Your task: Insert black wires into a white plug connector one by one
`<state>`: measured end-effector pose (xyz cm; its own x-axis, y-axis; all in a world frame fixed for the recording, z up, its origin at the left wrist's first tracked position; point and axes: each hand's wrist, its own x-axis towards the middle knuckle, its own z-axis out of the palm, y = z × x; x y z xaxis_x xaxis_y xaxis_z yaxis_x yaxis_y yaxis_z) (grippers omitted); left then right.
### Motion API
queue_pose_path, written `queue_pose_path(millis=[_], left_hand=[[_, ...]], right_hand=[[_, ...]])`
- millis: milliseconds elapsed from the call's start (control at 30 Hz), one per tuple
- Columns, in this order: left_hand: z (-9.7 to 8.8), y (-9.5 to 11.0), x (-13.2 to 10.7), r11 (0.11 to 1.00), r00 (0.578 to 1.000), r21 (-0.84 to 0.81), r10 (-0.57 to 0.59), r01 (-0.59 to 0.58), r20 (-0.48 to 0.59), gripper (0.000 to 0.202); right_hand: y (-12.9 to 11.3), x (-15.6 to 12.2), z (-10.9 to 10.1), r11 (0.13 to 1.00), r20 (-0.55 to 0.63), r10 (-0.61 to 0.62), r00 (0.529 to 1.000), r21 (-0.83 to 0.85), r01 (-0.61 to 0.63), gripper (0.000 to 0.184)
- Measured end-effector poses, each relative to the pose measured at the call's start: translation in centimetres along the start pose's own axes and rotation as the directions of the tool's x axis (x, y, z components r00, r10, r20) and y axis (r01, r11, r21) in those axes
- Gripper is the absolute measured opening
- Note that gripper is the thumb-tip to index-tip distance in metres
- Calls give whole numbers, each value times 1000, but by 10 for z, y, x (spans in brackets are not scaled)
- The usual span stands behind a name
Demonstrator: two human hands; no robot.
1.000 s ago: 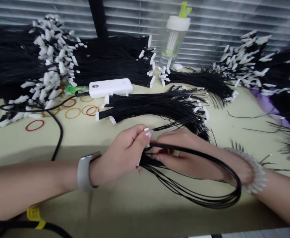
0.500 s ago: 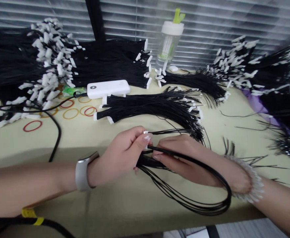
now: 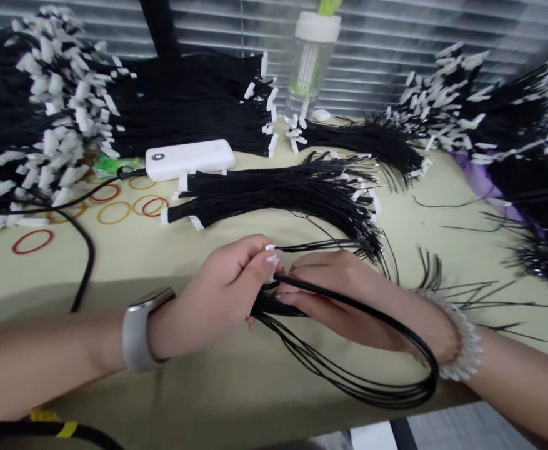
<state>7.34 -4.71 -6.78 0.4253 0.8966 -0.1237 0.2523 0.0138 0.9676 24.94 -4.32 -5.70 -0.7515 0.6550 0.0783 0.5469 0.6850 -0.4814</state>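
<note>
My left hand (image 3: 217, 294), with a white watch on the wrist, is closed in a pinch on a small bundle of thin black wires (image 3: 348, 375) that ends in white connectors. My right hand (image 3: 348, 300), wearing a beaded bracelet, is closed on the same bundle just to the right of the left fingertips. The wires loop out to the right, under my right wrist and back to the hands. Both hands hover over the beige table (image 3: 170, 262) near its front edge.
Behind the hands lies a flat bundle of black wires (image 3: 278, 194). Large piles of wires with white connectors (image 3: 53, 119) fill the back left and right (image 3: 480, 106). A white power bank (image 3: 189, 159), coloured rubber bands (image 3: 114, 209), a clear bottle (image 3: 308, 62) and a black cable (image 3: 84, 262) are also there.
The view has shifted so everything sits slightly further left and higher. Both hands keep their grip on the looped bundle, with hardly any movement between them.
</note>
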Motion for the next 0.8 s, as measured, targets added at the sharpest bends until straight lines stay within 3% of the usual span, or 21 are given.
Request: queue_pose_path(millis=[267, 333, 433, 533, 600, 700, 800], left_hand=[[0, 2, 2, 998, 999, 43, 39, -39, 7, 29], [0, 2, 2, 998, 999, 46, 40, -40, 1, 29], [0, 4, 3, 1000, 999, 15, -13, 13, -31, 30], [1, 6, 6, 998, 993, -8, -69, 69, -97, 34], [0, 8, 7, 996, 984, -9, -89, 89, -157, 37], [0, 12, 4, 988, 955, -21, -155, 154, -252, 40], [-1, 13, -6, 972, 915, -58, -232, 226, -330, 43]], right_hand=[[1, -3, 0, 992, 3, 6, 1000, -125, -5, 18], [1, -6, -9, 987, -3, 19, 1000, -159, -20, 12], [5, -11, -29, 983, 14, 47, 999, -179, -43, 17], [12, -16, -51, 965, -135, 108, 985, -224, -136, 14], [18, -18, -61, 928, -321, 176, 931, -263, -266, 9], [26, -23, -73, 850, -547, 270, 792, -250, -463, 7], [37, -30, -83, 756, -694, 242, 678, -302, -580, 15]])
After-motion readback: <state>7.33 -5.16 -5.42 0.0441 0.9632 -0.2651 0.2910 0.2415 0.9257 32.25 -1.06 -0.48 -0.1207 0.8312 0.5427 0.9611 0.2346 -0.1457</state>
